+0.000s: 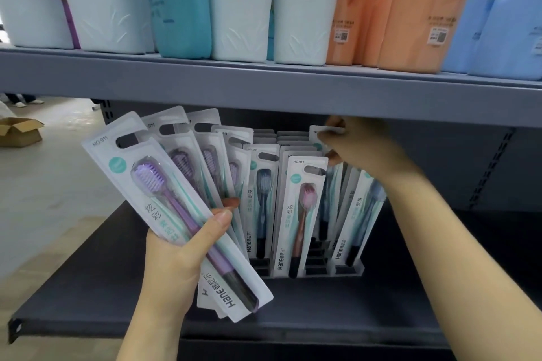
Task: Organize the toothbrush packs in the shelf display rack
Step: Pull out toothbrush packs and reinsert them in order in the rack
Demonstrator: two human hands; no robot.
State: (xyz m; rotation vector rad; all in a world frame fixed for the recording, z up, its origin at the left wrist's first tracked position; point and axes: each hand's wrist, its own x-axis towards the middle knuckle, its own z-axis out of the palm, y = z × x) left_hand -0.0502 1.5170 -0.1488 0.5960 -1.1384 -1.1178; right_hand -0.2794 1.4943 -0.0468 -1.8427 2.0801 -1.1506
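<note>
Left hand [176, 258] grips a fan of white carded purple toothbrush packs [164, 199], splayed above its thumb. Right hand [360, 149] pinches the top of one white pack [318, 133] in the black slotted rack [316, 269] beneath it.

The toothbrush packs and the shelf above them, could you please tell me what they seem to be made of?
Toothbrush packs: glossy printed card, likely under clear plastic, judging by glare over the brush. Shelf: probably painted metal, with a matte grey, smooth face.

Left hand [173, 255] holds fanned purple packs [176, 199]; right hand [360, 146] pinches a racked pack [318, 133]
</note>
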